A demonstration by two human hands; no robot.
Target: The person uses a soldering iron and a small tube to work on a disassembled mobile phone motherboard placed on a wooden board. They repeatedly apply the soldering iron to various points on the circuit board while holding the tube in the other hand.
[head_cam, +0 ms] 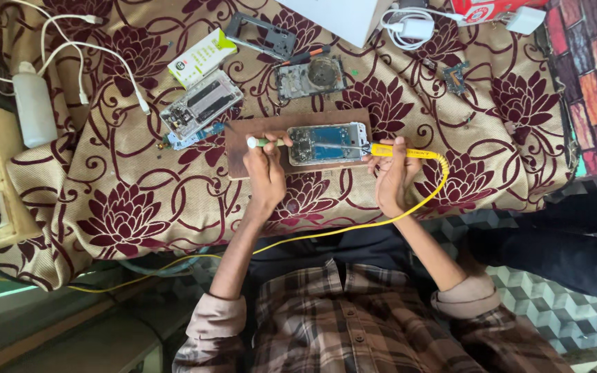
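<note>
- Left hand: fingers pinching a green-handled tool with a white end cap; its tip end lies at the left edge of the opened phone
- Right hand: fingers wrapped around the yellow soldering iron, pinching its handle; the metal tip reaches left over the phone's circuit board
- Opened phone: lies flat, board side up, on a brown wooden board at the middle of the desk, between the two hands
- Yellow cord: runs from the iron's handle, loops right, then back across the desk edge toward the left
- Desk covered with a beige cloth bearing maroon flowers
- Behind the board: a second opened phone, a white-and-green box, a grey frame, a dismantled back shell with an orange-handled tool just beside it
- Far left: a white plastic bottle and white cables
- Top right: a white charger, a small loose circuit piece
</note>
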